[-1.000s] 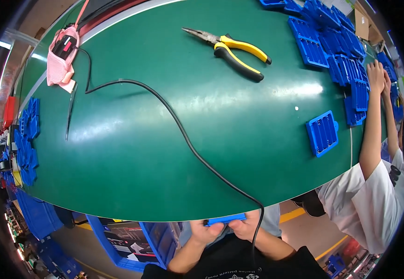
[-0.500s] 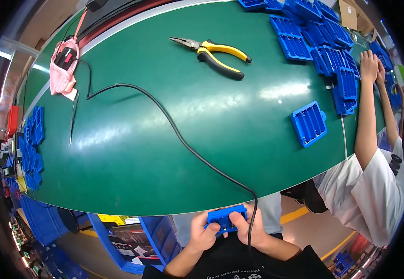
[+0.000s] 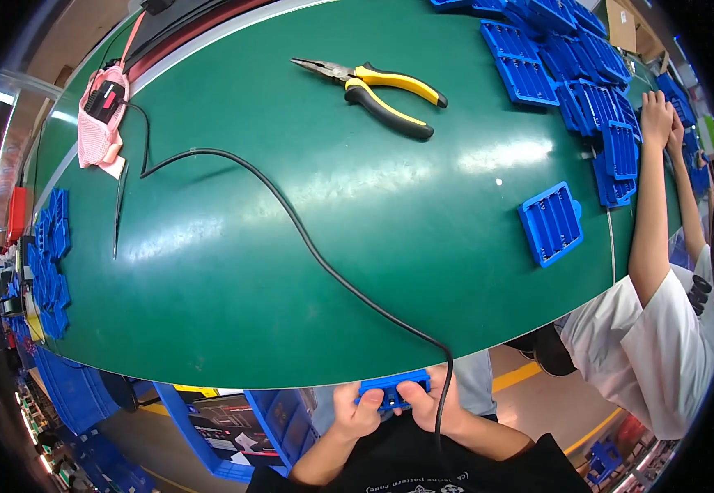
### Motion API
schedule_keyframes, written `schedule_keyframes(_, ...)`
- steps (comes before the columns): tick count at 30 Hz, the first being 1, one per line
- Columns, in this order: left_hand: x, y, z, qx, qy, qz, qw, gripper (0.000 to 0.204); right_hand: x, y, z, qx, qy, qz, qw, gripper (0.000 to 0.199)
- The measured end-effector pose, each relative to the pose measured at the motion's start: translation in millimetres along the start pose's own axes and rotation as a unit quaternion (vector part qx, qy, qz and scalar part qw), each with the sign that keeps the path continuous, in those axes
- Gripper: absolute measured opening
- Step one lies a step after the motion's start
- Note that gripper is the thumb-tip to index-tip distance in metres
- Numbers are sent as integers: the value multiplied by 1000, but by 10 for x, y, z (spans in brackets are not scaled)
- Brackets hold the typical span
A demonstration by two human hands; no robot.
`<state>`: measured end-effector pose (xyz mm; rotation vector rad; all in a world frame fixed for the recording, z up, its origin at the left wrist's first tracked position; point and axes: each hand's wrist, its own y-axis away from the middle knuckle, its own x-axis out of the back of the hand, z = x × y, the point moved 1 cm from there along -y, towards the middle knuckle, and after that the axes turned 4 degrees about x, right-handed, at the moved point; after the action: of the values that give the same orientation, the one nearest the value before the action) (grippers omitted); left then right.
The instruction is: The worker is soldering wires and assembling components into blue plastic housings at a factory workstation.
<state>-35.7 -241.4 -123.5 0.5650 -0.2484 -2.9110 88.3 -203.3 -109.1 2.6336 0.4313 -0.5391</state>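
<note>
Just off the near edge of the green table, a blue plastic battery holder (image 3: 391, 383) is held in front of my body. My left hand (image 3: 355, 412) grips its left end, thumb pressed on the face. On the other end, my right hand (image 3: 431, 401) is closed with its thumb bent over the front. The fingers behind the holder are hidden. A black cable (image 3: 324, 260) passes over my right hand and runs up across the table. A single blue battery holder (image 3: 550, 224) lies apart on the right of the table.
Yellow-and-black long-nose pliers (image 3: 377, 92) lie at the far middle. Tweezers (image 3: 119, 215) rest by a pink cloth (image 3: 99, 135) at left. Blue holders are heaped at far right (image 3: 595, 107) and left (image 3: 50, 263). A co-worker's arm (image 3: 654, 197) reaches in at right.
The view has shifted slightly. My hands and the battery holder sit a little lower against the table edge, with both hands still gripping it.
</note>
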Motion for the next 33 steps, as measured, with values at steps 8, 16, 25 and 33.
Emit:
schedule_keyframes(8, 50, 105, 26, 57, 58, -23, 996, 45, -27, 40, -106, -29, 11, -26, 999, 17)
schedule_keyframes(16, -48, 82, 75, 68, 27, 17, 997, 45, -54, 43, -177, -66, 3, -14, 998, 14)
schedule_keyframes(25, -143, 49, 112, 49, -21, 71, 996, 40, -91, 1, -246, -93, 15, 4, 996, 16)
schedule_keyframes(33, -137, 205, 311, 157, 18, 130, 979, 24, -237, -5, -381, -184, -9, 33, 982, 14)
